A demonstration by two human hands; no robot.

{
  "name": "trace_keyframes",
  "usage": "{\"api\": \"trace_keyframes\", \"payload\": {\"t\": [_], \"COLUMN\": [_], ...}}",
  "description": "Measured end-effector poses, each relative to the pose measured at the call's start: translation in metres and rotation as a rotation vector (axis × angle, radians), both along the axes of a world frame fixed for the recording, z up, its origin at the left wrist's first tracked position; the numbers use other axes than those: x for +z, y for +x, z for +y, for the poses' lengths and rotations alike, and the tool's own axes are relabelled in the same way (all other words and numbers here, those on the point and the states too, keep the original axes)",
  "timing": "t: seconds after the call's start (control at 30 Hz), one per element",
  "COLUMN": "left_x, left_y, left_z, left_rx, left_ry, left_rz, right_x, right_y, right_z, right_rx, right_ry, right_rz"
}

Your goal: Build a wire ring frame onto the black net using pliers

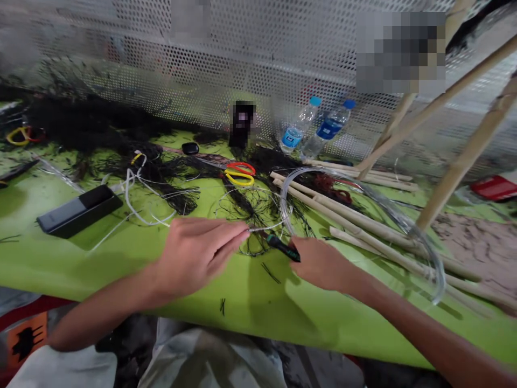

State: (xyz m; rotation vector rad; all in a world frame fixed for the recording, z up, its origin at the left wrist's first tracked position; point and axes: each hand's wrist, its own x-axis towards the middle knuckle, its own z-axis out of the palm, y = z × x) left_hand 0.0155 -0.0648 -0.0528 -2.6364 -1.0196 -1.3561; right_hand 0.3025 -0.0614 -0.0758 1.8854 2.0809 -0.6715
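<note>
My left hand (pixel 191 253) is closed over the green tabletop, fingertips pinching a thin pale wire (pixel 264 228) that curves off to the right. My right hand (pixel 323 264) grips a small tool with a black-and-green handle (pixel 283 247); its tip is close to the wire, and its exact kind is unclear. Tangled black strands (pixel 246 203) lie just beyond the fingers. Behind my right hand stands a coil of clear tubing or line (pixel 285 196). Scissors with red and yellow handles (pixel 240 173) lie farther back.
A black box-shaped device (pixel 81 210) lies at left beside a white cable (pixel 129 196). Bamboo sticks (pixel 347 221) stretch across the right side, with upright poles (pixel 468 156) above. Two water bottles (pixel 291 134) lean on the perforated metal panel (pixel 161 64). A dark phone-like object (pixel 239 132) stands there too.
</note>
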Motion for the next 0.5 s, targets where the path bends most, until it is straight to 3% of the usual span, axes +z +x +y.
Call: {"api": "trace_keyframes", "payload": {"t": [0.1,0.17,0.23,0.3,0.4,0.5], "left_x": [0.0,-0.002,-0.006,-0.011,-0.018,-0.02], "left_y": [-0.001,-0.001,-0.002,-0.004,-0.007,-0.01], "left_z": [0.002,0.004,0.007,0.009,0.01,0.009], "left_rx": [0.024,0.043,0.075,0.105,0.127,0.126], "left_ry": [0.208,0.311,0.381,0.458,0.536,0.551], "left_rz": [0.039,0.058,0.098,0.151,0.201,0.181], "right_x": [0.014,0.014,0.006,-0.004,-0.014,-0.015], "right_y": [0.017,0.022,0.02,0.015,0.008,0.006], "right_z": [-0.015,-0.033,-0.055,-0.078,-0.107,-0.12], "right_rx": [-0.032,-0.069,-0.335,-0.48,-0.469,-0.439], "right_ry": [-0.231,-0.449,-0.772,-0.877,-0.758,-0.347], "right_rz": [0.206,0.415,0.953,1.241,1.392,1.147]}}
